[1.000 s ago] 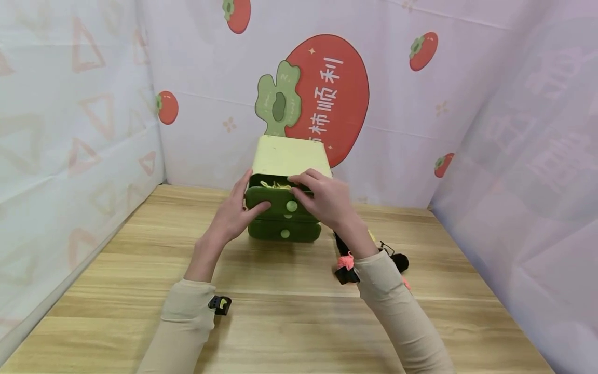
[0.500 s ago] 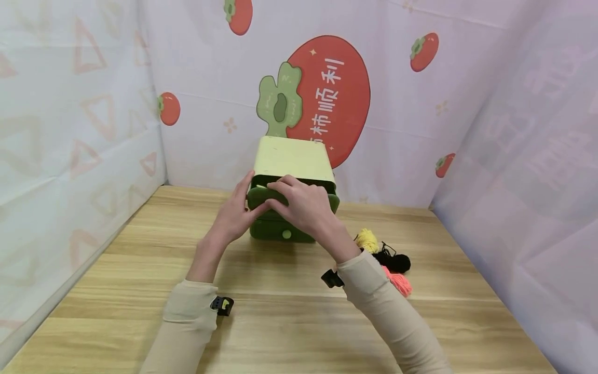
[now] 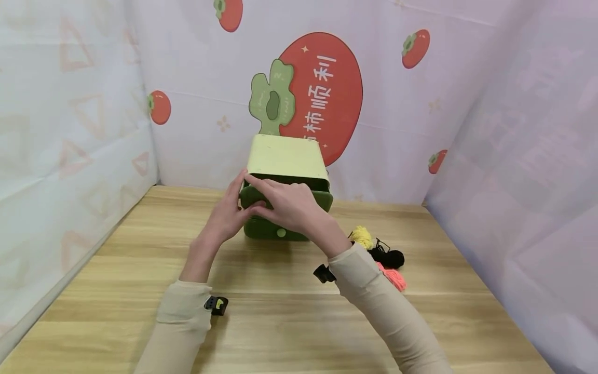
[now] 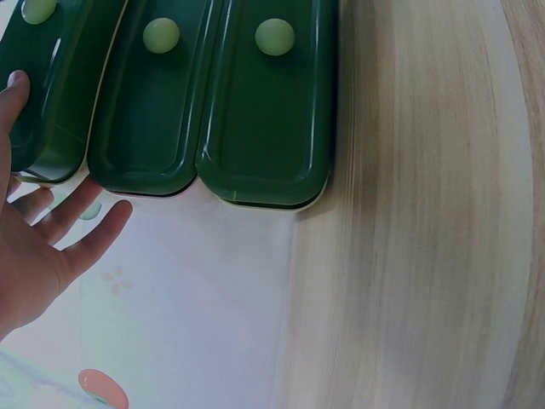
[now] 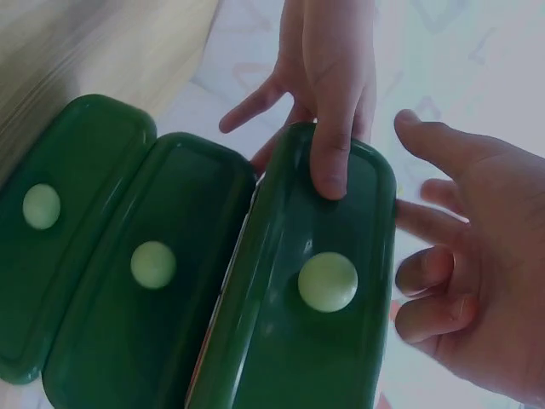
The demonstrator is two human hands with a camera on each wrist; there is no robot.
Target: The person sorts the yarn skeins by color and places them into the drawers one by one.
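"Our right hand (image 3: 287,205) has slid left along the top drawer (image 3: 323,200) since the earlier frame, hasn't it?"

"Yes; from the head we see it reach across to our left hand (image 3: 226,213), hiding the drawer's middle. That drawer stands partly out of the chest (image 3: 287,156)."

"What else is around?"

"Right of the chest, on the table (image 3: 280,322): yellow yarn (image 3: 362,237), black yarn (image 3: 391,258) and pink yarn (image 3: 394,279), close to our right sleeve (image 3: 374,283)."

"And from the left wrist?"

"Our left thumb (image 4: 15,92) lies on the top drawer's front, fingers spread beside the chest. Both lower drawers (image 4: 145,111) sit further in."

"The right wrist?"

"Our right thumb and index are wide apart, other fingers loosely bent, beside the drawer's upper edge, near its knob (image 5: 328,281). We cannot tell whether the index touches it."
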